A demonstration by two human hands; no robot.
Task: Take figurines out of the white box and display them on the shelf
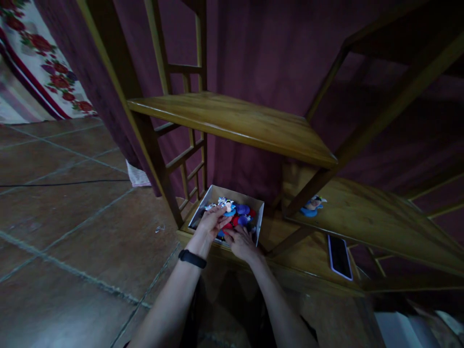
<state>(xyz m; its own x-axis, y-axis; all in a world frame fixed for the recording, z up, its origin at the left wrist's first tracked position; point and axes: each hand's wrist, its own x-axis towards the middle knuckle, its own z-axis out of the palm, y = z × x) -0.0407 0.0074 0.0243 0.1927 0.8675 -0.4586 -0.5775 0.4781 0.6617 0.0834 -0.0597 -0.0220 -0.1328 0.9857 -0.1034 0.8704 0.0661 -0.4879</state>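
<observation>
A cardboard box (243, 195) with pale sides stands on the bottom shelf, filled with several small colourful figurines. My left hand (212, 223), with a black band on its wrist, is closed on a small cartoon figurine (229, 208) with a light blue base, held over the box. Lower down at the front of the box is my right hand (242, 242). Its fingers stretch left over the toys, close to a red figurine (232, 223), and I see nothing gripped in them. Purple-blue rounded parts (242, 209) of other figurines show behind my hands.
Above the box juts a wooden shelf board (232, 118). Another blue-based figurine (311, 207) sits on the right-hand shelf (355, 217), with a phone (340, 257) lying below it. A black cable (65, 184) crosses the tiled floor at left. Purple curtain (253, 58) hangs behind.
</observation>
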